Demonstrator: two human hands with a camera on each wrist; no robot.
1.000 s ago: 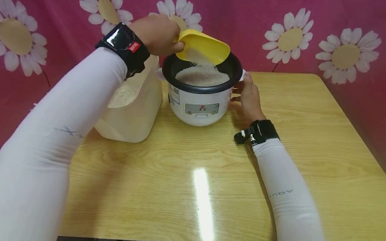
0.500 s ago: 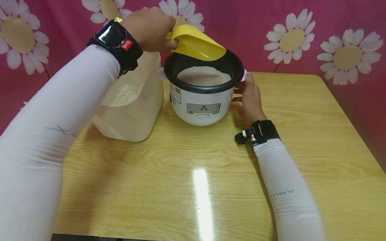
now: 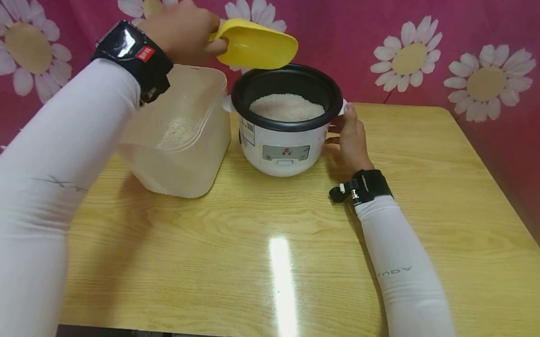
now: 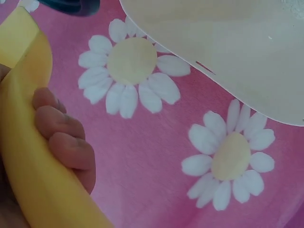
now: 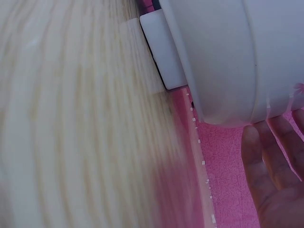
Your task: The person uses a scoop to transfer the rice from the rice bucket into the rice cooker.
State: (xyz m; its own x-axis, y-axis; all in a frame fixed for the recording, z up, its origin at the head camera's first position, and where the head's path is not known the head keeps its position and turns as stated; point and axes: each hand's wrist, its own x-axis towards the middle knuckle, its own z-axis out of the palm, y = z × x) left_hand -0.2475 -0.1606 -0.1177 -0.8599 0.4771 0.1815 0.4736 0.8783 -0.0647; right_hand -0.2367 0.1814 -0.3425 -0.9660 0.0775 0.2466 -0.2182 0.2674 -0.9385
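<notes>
My left hand [image 3: 183, 32] grips the handle of a yellow plastic scoop [image 3: 260, 44], its fingers curled round it in the left wrist view. No rice shows in the scoop, which hangs above the back left rim of a white rice cooker [image 3: 292, 159]. Inside the cooker's dark pot lies a heap of white rice [image 3: 287, 107]. My right hand [image 3: 354, 140] holds the cooker at its right side handle, thumb at the handle and fingertips against the white wall. In the right wrist view those fingers [image 5: 275, 161] touch the cooker's side; the thumb is hidden there.
A translucent bin [image 3: 184, 168] with rice [image 3: 179, 131] in it stands left of the cooker, partly behind my left forearm. Both stand on a wooden table [image 3: 219, 254]. A pink cloth with daisies [image 3: 330, 20] hangs close behind.
The last rice has fallen from the scoop into the pot. My left hand has lifted the scoop up and left, from over the pot's middle. My right hand stays at the cooker.
</notes>
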